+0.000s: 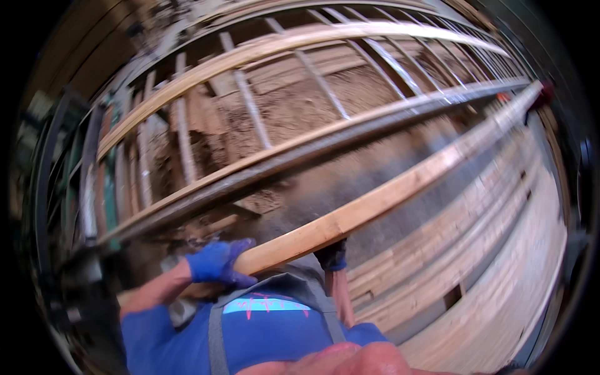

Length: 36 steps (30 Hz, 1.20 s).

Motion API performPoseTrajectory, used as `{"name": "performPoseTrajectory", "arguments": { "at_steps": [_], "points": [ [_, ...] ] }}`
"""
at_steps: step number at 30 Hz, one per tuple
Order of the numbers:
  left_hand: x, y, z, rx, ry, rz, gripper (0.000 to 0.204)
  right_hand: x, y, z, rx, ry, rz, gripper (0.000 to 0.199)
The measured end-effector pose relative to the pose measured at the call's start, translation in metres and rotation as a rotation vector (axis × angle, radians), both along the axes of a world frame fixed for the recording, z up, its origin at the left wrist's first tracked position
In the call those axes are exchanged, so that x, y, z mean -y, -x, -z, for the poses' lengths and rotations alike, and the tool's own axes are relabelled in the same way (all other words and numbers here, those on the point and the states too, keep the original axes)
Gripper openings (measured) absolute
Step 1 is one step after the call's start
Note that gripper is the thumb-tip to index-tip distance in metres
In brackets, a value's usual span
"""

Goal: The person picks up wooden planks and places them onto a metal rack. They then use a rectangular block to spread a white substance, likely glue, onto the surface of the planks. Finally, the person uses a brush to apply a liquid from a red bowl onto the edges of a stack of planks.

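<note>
A long pale wooden board [400, 187] runs from my chest up to the right, its far end near a dark red object [542, 94]. My left hand [217, 262], in a blue glove, grips the near end of the board. My right hand [332, 255], in a dark glove, holds the board from below a little farther along. My blue shirt and grey apron straps fill the bottom of the view.
A metal roller conveyor [250, 112] with a dark rail [300, 156] crosses the view behind the board; another long board [275, 47] lies on it. Sawdust covers the floor under it. A stack of pale boards [475, 250] lies at the right.
</note>
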<state>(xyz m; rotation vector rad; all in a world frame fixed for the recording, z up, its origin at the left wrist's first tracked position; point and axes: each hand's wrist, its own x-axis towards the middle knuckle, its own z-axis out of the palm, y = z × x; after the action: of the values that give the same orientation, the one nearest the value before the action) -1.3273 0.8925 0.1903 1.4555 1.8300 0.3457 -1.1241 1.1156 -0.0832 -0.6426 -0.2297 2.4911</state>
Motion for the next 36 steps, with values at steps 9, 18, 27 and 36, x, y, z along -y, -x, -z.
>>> {"name": "performPoseTrajectory", "arguments": {
  "at_steps": [9,18,27,36],
  "points": [
    [0.02,0.126,-0.106,-0.778,-0.081,-0.309,0.082,-0.03,0.215,-0.133,0.032,-0.192,-0.318,0.083],
    [0.098,0.314,-0.098,-0.559,0.004,-0.422,0.072,0.086,0.395,-0.168,-0.011,-0.229,-0.471,0.083],
    [0.197,0.455,-0.034,-0.328,0.144,-0.428,0.071,0.162,0.467,-0.117,0.139,-0.064,-0.781,0.086],
    [0.206,0.566,0.077,0.199,0.348,-0.29,0.089,0.167,0.507,-0.09,0.415,0.235,-0.937,0.08]
  ]
}}
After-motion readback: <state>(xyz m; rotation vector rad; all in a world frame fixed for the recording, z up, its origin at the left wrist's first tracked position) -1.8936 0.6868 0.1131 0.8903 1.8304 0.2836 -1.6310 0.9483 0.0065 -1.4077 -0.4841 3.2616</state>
